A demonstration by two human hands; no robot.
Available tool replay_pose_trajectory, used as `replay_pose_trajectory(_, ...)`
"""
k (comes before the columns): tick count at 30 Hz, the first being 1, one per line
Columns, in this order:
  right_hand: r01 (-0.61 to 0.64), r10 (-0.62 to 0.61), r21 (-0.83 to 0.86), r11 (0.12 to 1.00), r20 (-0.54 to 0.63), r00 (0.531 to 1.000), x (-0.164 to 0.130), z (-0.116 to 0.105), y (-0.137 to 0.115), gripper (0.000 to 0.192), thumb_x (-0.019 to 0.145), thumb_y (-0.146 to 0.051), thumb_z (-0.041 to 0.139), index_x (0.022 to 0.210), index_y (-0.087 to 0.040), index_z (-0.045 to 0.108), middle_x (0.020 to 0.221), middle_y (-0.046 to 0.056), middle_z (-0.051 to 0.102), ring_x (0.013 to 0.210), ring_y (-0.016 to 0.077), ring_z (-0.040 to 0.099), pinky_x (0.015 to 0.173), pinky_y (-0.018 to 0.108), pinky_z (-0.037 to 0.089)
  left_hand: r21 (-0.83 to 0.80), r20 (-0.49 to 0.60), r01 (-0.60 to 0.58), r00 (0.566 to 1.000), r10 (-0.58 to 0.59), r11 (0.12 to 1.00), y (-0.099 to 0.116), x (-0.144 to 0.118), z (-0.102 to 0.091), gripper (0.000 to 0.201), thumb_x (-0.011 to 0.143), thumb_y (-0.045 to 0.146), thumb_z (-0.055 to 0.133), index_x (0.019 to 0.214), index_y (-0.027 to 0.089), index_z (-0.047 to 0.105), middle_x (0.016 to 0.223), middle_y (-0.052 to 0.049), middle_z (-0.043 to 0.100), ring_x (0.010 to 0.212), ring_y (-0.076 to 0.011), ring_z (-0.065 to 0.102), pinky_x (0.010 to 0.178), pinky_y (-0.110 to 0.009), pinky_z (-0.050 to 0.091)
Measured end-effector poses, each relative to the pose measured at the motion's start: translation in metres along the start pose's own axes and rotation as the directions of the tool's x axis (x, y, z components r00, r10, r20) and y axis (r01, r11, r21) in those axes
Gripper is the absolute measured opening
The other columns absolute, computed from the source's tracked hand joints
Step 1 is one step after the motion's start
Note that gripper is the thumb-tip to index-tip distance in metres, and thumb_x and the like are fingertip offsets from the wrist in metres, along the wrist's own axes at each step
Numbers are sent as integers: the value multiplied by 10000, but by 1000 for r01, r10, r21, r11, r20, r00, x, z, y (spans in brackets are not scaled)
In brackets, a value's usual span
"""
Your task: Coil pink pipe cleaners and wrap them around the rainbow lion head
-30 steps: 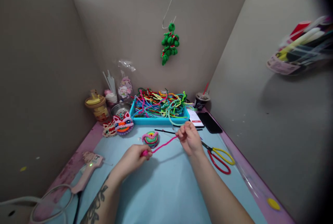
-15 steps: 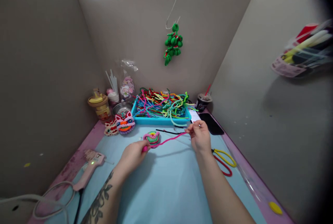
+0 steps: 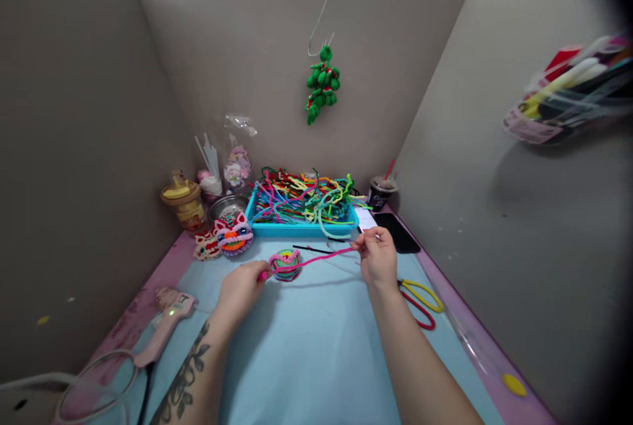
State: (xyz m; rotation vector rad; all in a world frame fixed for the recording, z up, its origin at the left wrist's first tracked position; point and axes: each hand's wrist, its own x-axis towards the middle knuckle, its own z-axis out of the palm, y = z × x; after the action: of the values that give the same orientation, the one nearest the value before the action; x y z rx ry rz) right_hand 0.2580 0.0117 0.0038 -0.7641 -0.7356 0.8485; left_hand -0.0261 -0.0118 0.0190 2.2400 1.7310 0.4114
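A bright pink pipe cleaner (image 3: pixel 316 259) stretches nearly straight between my two hands above the table. My left hand (image 3: pixel 242 288) pinches its left end, where a small pink bit pokes out of the fingers. The other end is pinched in the fingertips of my right hand (image 3: pixel 376 255). Just behind the strand lies a round multicoloured pipe-cleaner piece (image 3: pixel 285 267) in green, pink and red, partly crossed by the strand. A black pipe cleaner (image 3: pixel 312 249) rests behind it. Scissors (image 3: pixel 422 298) with one yellow and one red handle lie beside my right wrist.
A blue tray (image 3: pixel 302 230) heaped with coloured pipe cleaners stands at the back. Two lion-head pieces (image 3: pixel 234 236) sit left of it. A pink glue gun (image 3: pixel 165 329) with its cable lies at left. A dark phone (image 3: pixel 398 234) and a drink cup (image 3: pixel 380 193) are at right.
My left hand has moved left, away from the round piece, and the pink pipe cleaner is now pulled straighter. My right hand stays nearly in place. The whole view has shifted slightly.
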Motion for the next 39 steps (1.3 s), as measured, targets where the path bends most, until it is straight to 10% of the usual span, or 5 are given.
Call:
replay_pose_trajectory(14, -5, 14, 71, 997, -128, 992, 13, -14, 8, 305, 678, -342, 731, 774, -204, 476, 603, -66, 623, 514, 75, 590, 575, 219, 510, -80, 50, 44, 998, -40, 996, -5, 6, 4, 269, 825, 366, 508, 960, 214, 685, 871, -68, 723, 789, -233, 640, 668, -278, 393)
replay_pose_trajectory(33, 0, 24, 109, 994, -225, 974, 26, -33, 0, 274, 628, -251, 689, 714, -203, 433, 528, -103, 525, 438, 48, 492, 509, 189, 460, -291, 54, -341, 927, 371, 894, 6, 6, 17, 198, 760, 132, 497, 759, 174, 691, 808, -66, 679, 773, -191, 605, 710, -273, 432)
replay_pose_trajectory(39, -106, 136, 145, 984, -215, 967, 23, -27, 3, 262, 624, -262, 675, 723, -208, 439, 542, -92, 549, 428, 56, 491, 499, 199, 459, -391, 130, -267, 931, 340, 881, 4, 6, 10, 163, 767, 238, 531, 726, 166, 672, 759, -52, 672, 737, -182, 600, 709, -267, 445)
